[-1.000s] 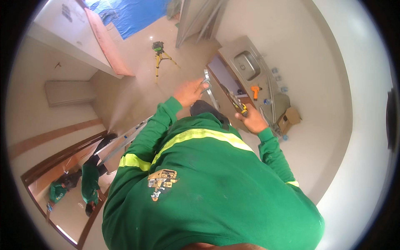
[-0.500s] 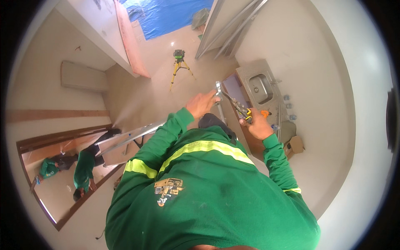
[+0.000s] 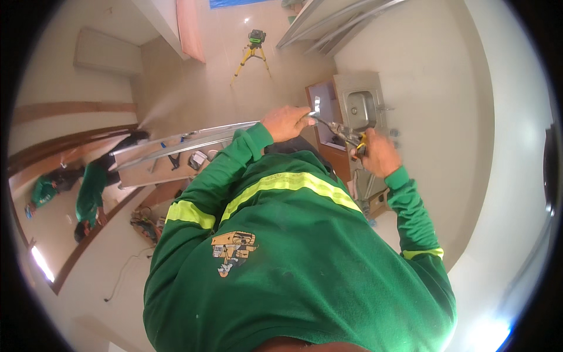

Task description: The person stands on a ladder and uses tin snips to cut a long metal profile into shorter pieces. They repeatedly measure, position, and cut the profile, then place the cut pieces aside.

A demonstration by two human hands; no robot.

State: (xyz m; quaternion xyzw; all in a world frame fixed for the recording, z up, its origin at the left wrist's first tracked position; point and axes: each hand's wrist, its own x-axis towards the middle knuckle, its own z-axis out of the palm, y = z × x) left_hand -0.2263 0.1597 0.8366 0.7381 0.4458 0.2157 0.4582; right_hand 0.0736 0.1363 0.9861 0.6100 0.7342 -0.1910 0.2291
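My left hand [image 3: 286, 123] is closed around a shiny thin metal strip or channel [image 3: 316, 107], whose end sticks out past the fingers. In my right hand [image 3: 380, 154] is a pair of tin snips [image 3: 340, 131] with yellow and black handles. The snips' jaws point left and meet the metal close to my left fingertips. Whether the blades are closed on it is too small to tell. Long metal channels [image 3: 193, 141] run leftward from behind my left forearm; I cannot tell if they join the held piece.
A green laser level [image 3: 256, 37] stands on a yellow tripod on the floor ahead. At the right is a counter with a steel sink [image 3: 359, 108]. Metal studs [image 3: 352, 23] lean against the far wall. Two people in green [image 3: 91, 188] are beyond the opening at left.
My view has shifted, so the room sits higher in it. My left hand has turned and moved slightly up; my right hand with the snips has moved up and right. Both keep their hold.
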